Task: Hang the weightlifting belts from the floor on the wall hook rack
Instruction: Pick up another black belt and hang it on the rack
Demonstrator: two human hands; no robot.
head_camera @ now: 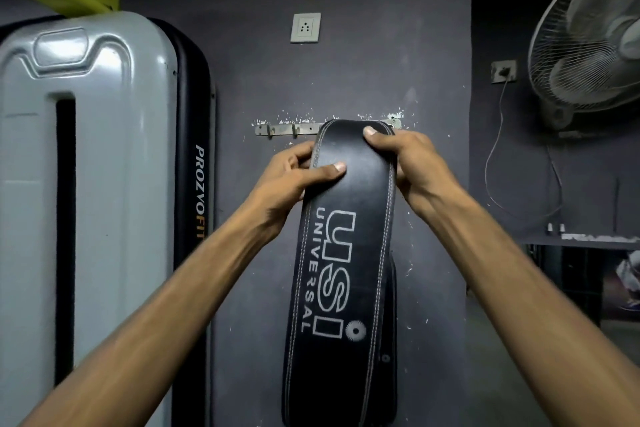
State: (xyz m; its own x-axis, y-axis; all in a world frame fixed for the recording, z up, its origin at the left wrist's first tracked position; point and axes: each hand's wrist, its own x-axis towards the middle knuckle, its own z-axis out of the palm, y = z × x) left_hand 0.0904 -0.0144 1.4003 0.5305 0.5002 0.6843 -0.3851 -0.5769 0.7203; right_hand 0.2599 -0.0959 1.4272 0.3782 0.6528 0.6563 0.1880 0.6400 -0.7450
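Both hands clamp the black belt [346, 253] at the hook rack [291, 129]: left hand [294, 173] below it, right hand [405, 159] just under its right end

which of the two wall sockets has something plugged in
The darker socket beside the fan, with a cable hanging from it; the white socket above the hook rack is empty.

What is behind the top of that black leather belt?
The metal wall hook rack: two hooks show at its left, its right end peeks out. The black leather belt covers the middle, so any hook there is hidden.
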